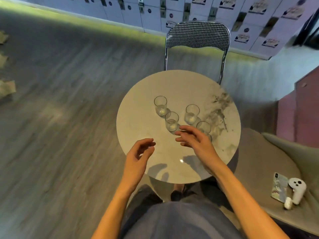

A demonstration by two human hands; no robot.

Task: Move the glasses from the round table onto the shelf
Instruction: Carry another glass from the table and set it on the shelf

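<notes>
Both hands, left hand [138,156] and right hand [195,140], hover open, empty.

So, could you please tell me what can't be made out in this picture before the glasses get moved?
- Shelf: not in the head view, so its place is unknown.
- Nearest glass: lower part hidden behind the right hand.
- Stickers on the lockers: too small and blurred to read.
- Table: base hidden by its own top.
- Left hand: open, holding nothing.

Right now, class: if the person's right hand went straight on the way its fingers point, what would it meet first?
Probably the nearest middle glass: the right hand points up and left, its fingertips almost at the base. Height is unclear.
</notes>
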